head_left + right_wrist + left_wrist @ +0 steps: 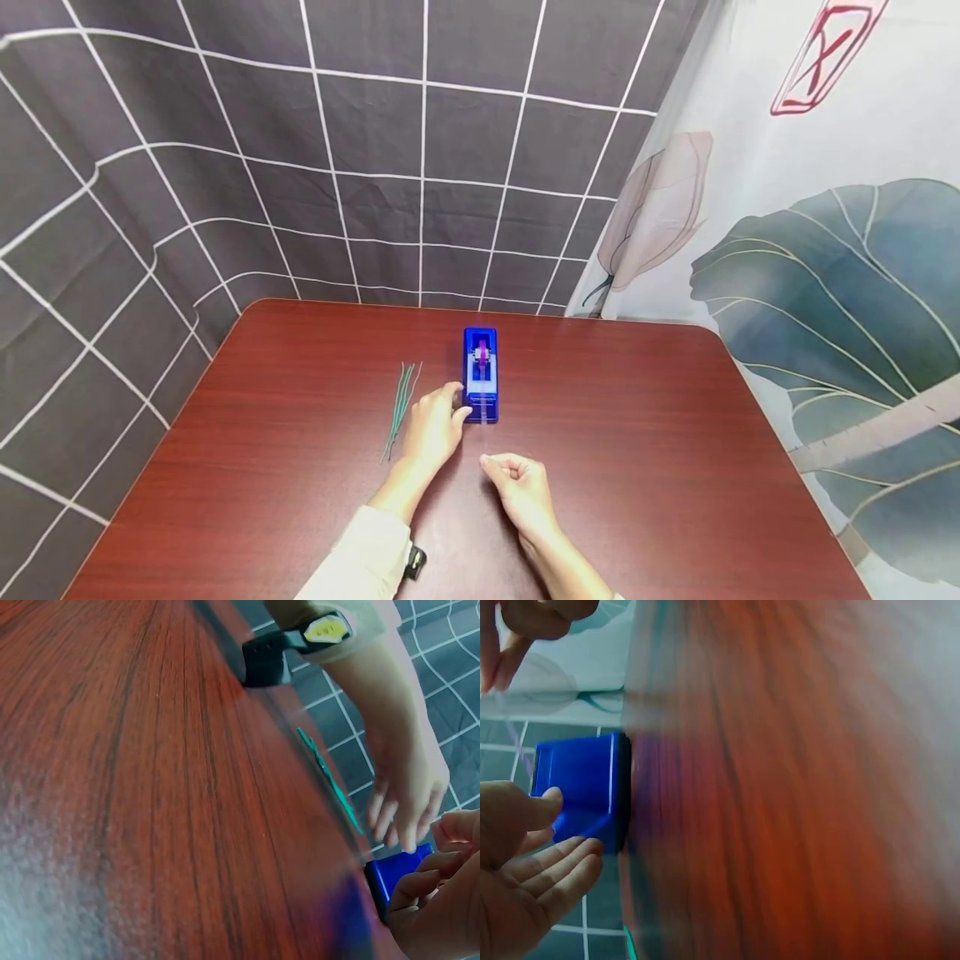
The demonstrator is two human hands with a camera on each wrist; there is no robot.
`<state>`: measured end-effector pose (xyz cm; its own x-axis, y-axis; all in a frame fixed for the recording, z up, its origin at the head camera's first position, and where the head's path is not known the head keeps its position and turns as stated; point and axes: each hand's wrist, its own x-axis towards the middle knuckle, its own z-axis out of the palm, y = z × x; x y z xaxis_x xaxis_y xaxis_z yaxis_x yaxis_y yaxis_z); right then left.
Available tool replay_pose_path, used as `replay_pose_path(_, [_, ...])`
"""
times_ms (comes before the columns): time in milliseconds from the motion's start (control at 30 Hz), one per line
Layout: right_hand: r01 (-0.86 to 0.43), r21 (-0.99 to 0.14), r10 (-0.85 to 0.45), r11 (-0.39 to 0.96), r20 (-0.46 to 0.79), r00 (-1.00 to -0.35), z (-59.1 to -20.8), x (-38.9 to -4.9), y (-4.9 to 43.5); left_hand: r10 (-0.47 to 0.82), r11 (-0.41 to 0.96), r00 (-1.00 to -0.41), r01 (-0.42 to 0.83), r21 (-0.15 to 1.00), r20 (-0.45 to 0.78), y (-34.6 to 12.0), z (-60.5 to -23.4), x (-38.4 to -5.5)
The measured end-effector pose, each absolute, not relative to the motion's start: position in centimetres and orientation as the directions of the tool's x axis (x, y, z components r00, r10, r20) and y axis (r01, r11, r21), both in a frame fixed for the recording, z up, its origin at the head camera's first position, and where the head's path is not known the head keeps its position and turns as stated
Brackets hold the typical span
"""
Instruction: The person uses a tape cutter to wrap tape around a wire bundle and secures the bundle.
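A blue tape dispenser [481, 408] with a purple roll [482, 354] stands upright on the table, its front toward me. My left hand [433, 425] is at its left side, with thumb and fingertips against or very near the blue body. In the left wrist view the fingers of the left hand [532, 877] look fairly straight beside the dispenser [581, 780]. A thin, clear purple strip of tape [514, 735] runs from the dispenser to my right hand [521, 492], which pinches its end between thumb and forefinger. The right hand's other fingers are curled.
Several thin green twisted strands [401, 408] lie on the table to the left of my left hand. The red-brown wooden table [637, 467] reaches back to a grey checked curtain [465, 208]. A white curtain with printed leaves [750, 208] hangs at the right.
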<state>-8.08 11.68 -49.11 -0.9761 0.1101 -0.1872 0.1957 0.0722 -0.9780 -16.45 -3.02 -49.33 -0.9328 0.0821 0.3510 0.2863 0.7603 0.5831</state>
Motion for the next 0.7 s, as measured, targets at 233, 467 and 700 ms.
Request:
replay_pose_path(233, [0.214,-0.974,0.13,0.071,-0.204,-0.97,-48.9,-8.0,11.7,-0.003,0.836,-0.951,0.167,0.523,0.309,-6.2,-49.4,-16.4])
replay_pose_path(467, [0.199,-0.977,0.105,0.074,-0.191,-0.976,-49.1,-8.1,11.6,-0.077,0.895,-0.984,0.004,0.447,0.161,-8.7,-49.2,-15.9])
replay_pose_path(700, [0.211,-0.974,0.107,0.081,-0.202,-0.974,-48.8,-8.1,11.7,-0.095,0.927,-0.995,-0.079,0.368,0.027,-9.6,-49.1,-16.0])
